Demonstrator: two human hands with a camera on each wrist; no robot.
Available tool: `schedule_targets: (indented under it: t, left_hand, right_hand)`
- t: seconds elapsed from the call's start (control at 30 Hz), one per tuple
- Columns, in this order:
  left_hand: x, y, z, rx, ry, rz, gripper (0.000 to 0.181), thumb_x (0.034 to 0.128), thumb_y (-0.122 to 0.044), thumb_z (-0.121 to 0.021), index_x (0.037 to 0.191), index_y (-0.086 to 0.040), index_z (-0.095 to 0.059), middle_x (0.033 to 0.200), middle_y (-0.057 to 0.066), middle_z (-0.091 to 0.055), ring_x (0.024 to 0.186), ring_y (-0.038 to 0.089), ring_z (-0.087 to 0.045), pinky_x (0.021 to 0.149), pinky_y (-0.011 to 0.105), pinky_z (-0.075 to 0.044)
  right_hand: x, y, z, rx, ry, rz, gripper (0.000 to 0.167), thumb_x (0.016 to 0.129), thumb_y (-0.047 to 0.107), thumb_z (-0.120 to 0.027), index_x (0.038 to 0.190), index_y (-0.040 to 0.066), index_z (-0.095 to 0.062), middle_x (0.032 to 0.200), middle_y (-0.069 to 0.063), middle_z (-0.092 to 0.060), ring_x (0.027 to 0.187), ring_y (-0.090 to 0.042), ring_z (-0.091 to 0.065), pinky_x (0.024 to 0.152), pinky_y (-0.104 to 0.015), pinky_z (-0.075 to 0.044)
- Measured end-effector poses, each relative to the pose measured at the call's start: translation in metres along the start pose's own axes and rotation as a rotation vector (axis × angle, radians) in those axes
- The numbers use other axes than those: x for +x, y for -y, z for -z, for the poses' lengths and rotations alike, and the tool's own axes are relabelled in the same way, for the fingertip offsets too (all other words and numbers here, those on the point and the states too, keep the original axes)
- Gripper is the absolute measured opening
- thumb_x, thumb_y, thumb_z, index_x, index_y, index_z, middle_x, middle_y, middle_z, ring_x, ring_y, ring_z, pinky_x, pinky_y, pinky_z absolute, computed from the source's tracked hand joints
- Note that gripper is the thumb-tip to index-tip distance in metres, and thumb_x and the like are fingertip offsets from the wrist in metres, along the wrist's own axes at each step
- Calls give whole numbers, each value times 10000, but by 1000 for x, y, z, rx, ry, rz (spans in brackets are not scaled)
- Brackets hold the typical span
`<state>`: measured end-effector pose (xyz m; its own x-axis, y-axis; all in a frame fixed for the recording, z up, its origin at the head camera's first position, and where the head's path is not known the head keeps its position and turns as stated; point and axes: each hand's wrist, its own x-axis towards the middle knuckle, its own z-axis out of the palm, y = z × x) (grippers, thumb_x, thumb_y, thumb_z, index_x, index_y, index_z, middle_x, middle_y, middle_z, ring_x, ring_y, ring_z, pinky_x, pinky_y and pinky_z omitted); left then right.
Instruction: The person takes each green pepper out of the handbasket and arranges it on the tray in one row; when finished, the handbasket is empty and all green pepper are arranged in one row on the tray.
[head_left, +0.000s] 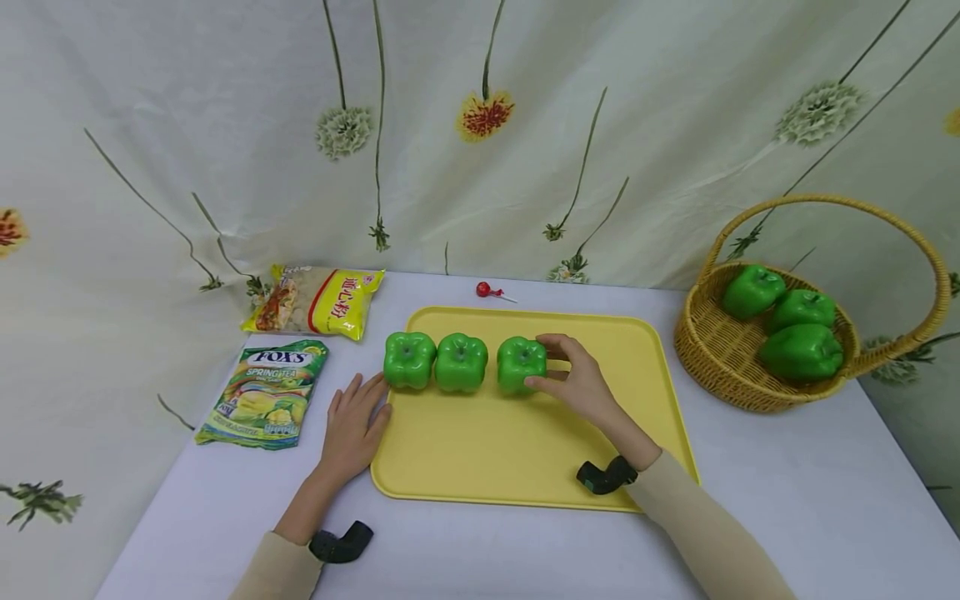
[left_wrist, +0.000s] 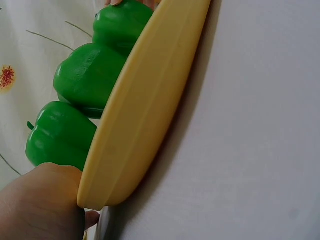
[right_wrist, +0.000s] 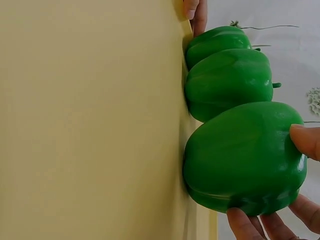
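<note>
Three glossy green bell peppers stand in a row on the yellow tray (head_left: 525,458). My right hand (head_left: 577,379) holds the rightmost green bell pepper (head_left: 520,367), thumb on one side and fingers on the other. In the right wrist view, that pepper (right_wrist: 245,155) sits at the tray's surface, a small gap from the middle green bell pepper (head_left: 461,363). Close beside the middle one is the leftmost green bell pepper (head_left: 408,361). At the tray's left edge rests my left hand (head_left: 354,425), its fingers loosely extended near the leftmost pepper; part of it is hidden in the left wrist view.
A wicker basket (head_left: 720,367) with a tall handle stands at the right, with three green peppers (head_left: 802,350) inside. Left of the tray lie a green FOX'S packet (head_left: 266,396) and a yellow food packet (head_left: 318,300). A red lollipop (head_left: 483,289) lies behind the tray.
</note>
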<state>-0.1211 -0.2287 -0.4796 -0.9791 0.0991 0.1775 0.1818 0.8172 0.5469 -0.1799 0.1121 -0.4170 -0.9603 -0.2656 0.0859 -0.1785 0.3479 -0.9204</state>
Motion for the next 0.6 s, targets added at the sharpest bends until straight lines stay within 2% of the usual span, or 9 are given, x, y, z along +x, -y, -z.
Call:
schedule_targets:
  t: [0.37,0.6]
  left_hand:
    - [1,0,1,0,0,-4,474,998,-165,-473,1446,-12,-439,1521,197,-403,1467,457,-179,1163,661,-40]
    - [2,1,0,-1,-3,-6,473,999,-171,-469,1446,-17,-441,1521,194,-405,1468,454,-182,1164,659,-43]
  right_hand:
    - [5,-4,-5,-10,14,15,648,799,59,-793,1369,29,-485,1333,-178,-521,1205,-366,-556,910,-378,-565]
    - [6,-2,-8,-2,17,14,651,798,60,-794,1370,27,-484,1329,-179,-519,1211,-365,-550,917,-387,-562]
